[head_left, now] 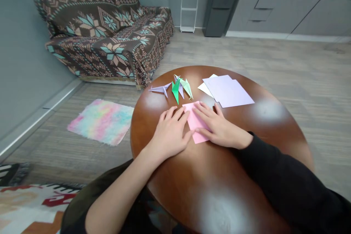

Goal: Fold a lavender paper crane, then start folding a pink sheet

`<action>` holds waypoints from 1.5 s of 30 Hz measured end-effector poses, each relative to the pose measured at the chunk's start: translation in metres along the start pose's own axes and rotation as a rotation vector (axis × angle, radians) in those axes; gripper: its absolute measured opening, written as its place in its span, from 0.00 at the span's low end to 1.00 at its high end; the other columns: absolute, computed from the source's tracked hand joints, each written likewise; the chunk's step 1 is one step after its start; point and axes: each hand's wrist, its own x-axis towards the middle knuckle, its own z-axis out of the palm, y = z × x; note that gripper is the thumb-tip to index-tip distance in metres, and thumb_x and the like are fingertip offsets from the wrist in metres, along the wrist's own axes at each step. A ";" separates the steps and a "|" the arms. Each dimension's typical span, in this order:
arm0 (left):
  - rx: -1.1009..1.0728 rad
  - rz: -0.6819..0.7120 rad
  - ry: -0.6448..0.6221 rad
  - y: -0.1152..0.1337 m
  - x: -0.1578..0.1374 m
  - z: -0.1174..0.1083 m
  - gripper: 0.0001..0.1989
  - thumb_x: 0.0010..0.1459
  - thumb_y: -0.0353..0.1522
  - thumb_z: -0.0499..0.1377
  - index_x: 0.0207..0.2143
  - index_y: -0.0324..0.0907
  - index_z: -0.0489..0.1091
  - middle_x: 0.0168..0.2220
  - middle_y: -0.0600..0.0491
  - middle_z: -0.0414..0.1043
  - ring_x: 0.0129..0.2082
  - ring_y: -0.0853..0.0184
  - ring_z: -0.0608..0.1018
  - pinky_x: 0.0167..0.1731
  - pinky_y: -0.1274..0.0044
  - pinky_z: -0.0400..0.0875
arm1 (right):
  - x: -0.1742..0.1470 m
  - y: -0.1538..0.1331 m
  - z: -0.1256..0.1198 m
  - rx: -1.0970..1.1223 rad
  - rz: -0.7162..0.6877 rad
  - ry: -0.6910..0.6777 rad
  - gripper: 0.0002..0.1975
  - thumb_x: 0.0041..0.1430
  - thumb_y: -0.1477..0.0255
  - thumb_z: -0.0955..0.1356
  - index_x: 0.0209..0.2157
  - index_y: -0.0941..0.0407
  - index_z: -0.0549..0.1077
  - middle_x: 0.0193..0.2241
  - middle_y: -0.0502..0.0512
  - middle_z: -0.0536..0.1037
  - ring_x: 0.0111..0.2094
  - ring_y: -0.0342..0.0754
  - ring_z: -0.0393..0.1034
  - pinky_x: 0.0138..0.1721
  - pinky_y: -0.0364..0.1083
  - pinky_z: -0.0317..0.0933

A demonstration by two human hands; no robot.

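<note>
A pink sheet of origami paper (195,121) lies flat on the round brown table (197,175), its long sides running away from me. My left hand (172,129) rests at its left edge, fingers spread and the thumb reaching onto the paper. Across its right side lies my right hand (215,124), with fingers stretched flat on the sheet and the thumb near its middle. Part of the paper is hidden beneath both hands. Beyond my left hand sit several folded paper cranes, among them a green crane (176,89), a purple crane (161,89) and a pale green crane (187,88).
Lavender paper sheets (229,89) overlap a cream sheet (205,90) at the table's far right. A patterned sofa (109,33) stands beyond, with a fluffy pastel rug (101,121) on the floor to the left. Grey kitchen cabinets (282,16) line the back.
</note>
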 end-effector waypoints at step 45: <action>-0.020 -0.018 -0.092 0.012 -0.003 -0.007 0.37 0.63 0.46 0.59 0.70 0.42 0.60 0.72 0.40 0.58 0.71 0.42 0.58 0.68 0.50 0.54 | -0.008 -0.016 -0.009 -0.130 0.038 0.013 0.36 0.73 0.56 0.59 0.72 0.65 0.55 0.74 0.73 0.53 0.75 0.71 0.42 0.67 0.81 0.32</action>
